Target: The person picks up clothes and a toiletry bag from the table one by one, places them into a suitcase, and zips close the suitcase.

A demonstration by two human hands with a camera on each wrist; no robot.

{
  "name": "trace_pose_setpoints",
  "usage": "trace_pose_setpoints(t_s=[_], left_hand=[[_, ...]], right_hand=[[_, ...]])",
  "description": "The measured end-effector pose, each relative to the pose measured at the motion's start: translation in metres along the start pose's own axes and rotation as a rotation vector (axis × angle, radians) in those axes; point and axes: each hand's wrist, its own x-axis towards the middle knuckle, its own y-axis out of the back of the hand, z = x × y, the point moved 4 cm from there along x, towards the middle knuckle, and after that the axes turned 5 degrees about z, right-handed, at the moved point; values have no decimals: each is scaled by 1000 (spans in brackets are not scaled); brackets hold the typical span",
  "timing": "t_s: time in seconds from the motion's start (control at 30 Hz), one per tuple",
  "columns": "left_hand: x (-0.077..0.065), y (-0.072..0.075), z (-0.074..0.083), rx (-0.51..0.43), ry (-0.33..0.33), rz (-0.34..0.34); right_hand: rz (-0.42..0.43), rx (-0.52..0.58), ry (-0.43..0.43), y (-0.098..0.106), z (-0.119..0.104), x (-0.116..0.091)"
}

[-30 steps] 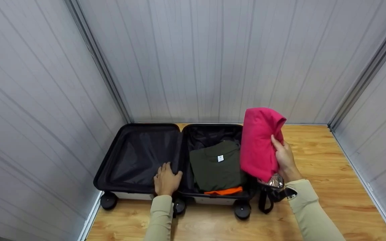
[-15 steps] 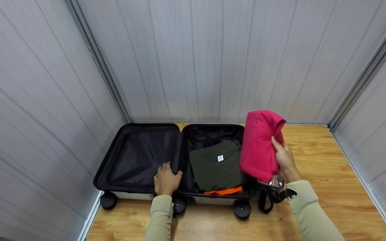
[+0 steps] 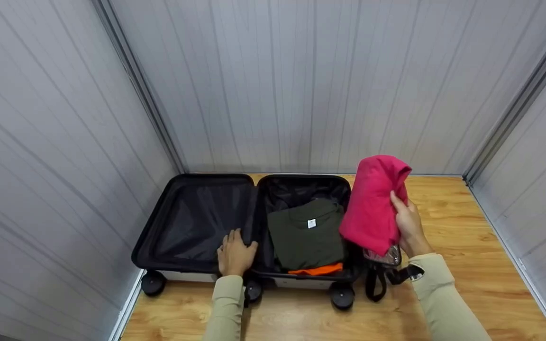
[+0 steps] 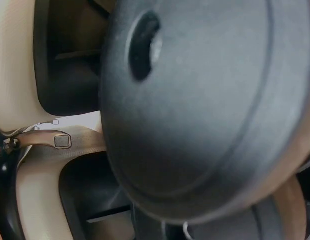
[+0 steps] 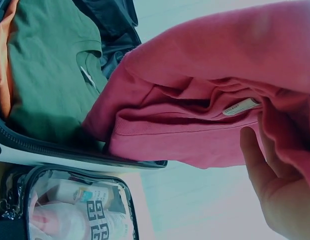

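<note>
My right hand [image 3: 410, 222] grips a folded pink shirt [image 3: 372, 203] by its right side, thumb on top. Its lower left edge overlaps the right rim of an open black-lined suitcase [image 3: 304, 176]. In the right wrist view the shirt [image 5: 185, 145] shows layered folds and a small white label, with my right hand [image 5: 280, 195] at its edge. Flat over the inner edge of the suitcase's left half lies my left hand [image 3: 236, 253], holding nothing. Inside the right half a dark green shirt [image 3: 301, 241] lies folded, over an orange garment [image 3: 318, 270].
A clear toiletry bag [image 5: 122, 192] with bottles stands beside the suitcase's right side, partly under the pink shirt. Black caster wheels [image 3: 342, 296] stick out at the near side; one wheel [image 4: 195, 110] fills much of the left wrist view. Panel walls [image 3: 273, 85] enclose the wooden floor [image 3: 481, 265].
My right hand has shifted slightly right with the pink shirt, uncovering more of the suitcase's right rim and the toiletry bag. The left hand has stayed in place.
</note>
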Motion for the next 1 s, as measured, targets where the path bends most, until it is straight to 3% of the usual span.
trace_pose_setpoints(t_s=[0.5, 1.0], left_hand=[[-2, 1, 2, -8, -5, 2], [-2, -1, 3, -29, -3, 5]], right_hand=[[-6, 22, 0, 5, -5, 5], [49, -133, 50, -6, 2, 2]])
